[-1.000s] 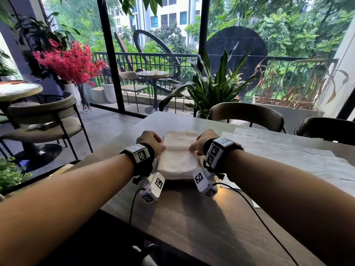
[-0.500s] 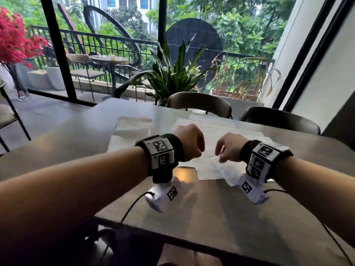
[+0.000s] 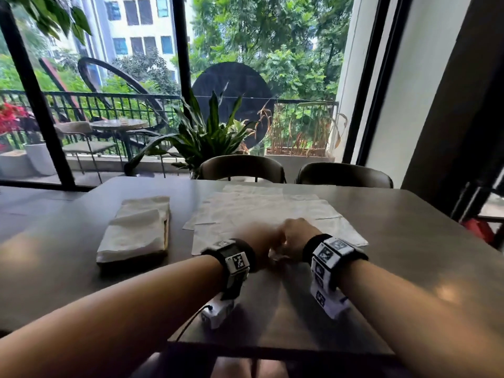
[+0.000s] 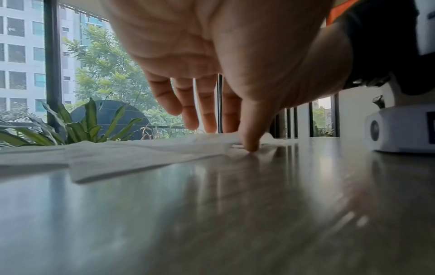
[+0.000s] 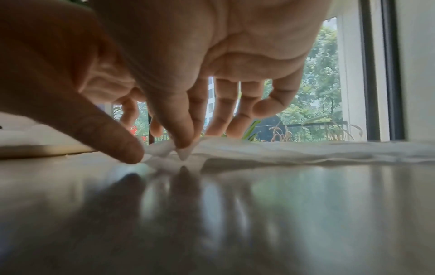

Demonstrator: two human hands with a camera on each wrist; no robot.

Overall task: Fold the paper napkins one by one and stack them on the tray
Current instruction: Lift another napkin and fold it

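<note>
A stack of folded white napkins [image 3: 135,230] lies on a thin wooden tray [image 3: 166,236] at the table's left. Several unfolded napkins [image 3: 267,211] are spread flat at the middle. Both hands meet at the near edge of these sheets. My right hand [image 3: 296,236] pinches a raised corner of the top napkin [image 5: 186,153] between thumb and index finger. My left hand [image 3: 259,241] is blurred in the head view. In the left wrist view its fingers [image 4: 207,111] hang fairly straight over the napkin [image 4: 141,150], and its thumb tip touches the table at the sheet's edge.
The grey table [image 3: 409,241] has bare room in front of and to the right of the napkins. Two chairs [image 3: 242,167] stand at its far side before a plant and a glass wall. The tray [image 5: 47,148] lies just left of my right hand.
Both hands left the folded stack on the tray and moved right to the near edge of the unfolded napkins. The right hand now pinches a corner. The head view swung right.
</note>
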